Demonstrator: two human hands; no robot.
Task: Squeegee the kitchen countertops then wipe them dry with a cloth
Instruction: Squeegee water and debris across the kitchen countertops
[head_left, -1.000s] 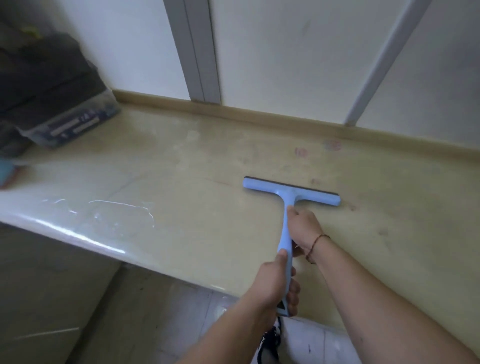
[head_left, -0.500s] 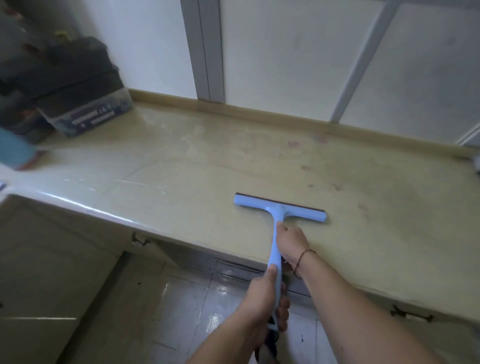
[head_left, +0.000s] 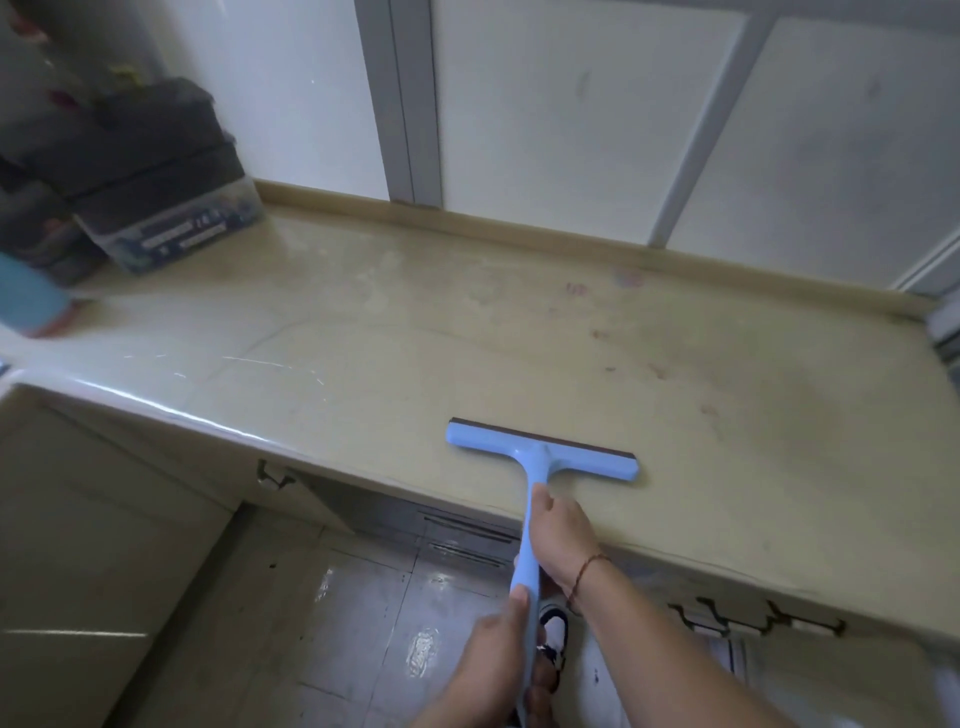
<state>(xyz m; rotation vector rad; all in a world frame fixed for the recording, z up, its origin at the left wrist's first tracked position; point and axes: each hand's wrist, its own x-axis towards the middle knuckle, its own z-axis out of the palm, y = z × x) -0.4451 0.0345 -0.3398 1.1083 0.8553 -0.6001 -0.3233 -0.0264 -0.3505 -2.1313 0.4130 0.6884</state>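
Note:
A light blue squeegee (head_left: 540, 451) with a dark rubber blade lies blade-down on the beige countertop (head_left: 519, 353), close to the front edge. Its long handle reaches back over the edge toward me. My right hand (head_left: 563, 535) grips the handle just behind the head. My left hand (head_left: 498, 660) grips the handle's lower end, thumb along the top. Thin wet streaks glint on the counter's left part. A blurred blue thing (head_left: 31, 304), perhaps a cloth, sits at the far left edge.
A clear plastic box (head_left: 176, 228) with dark stacked items stands in the counter's back left corner. White wall panels (head_left: 571, 114) rise behind a low beige backsplash. Cabinet doors with dark handles (head_left: 727, 618) hang below the counter. A tiled floor (head_left: 374, 613) and my shoe (head_left: 553, 631) show beneath.
The squeegee has been drawn across the counter toward me, from mid-counter to near the front edge. Both hands kept their grip and pulled back past the edge.

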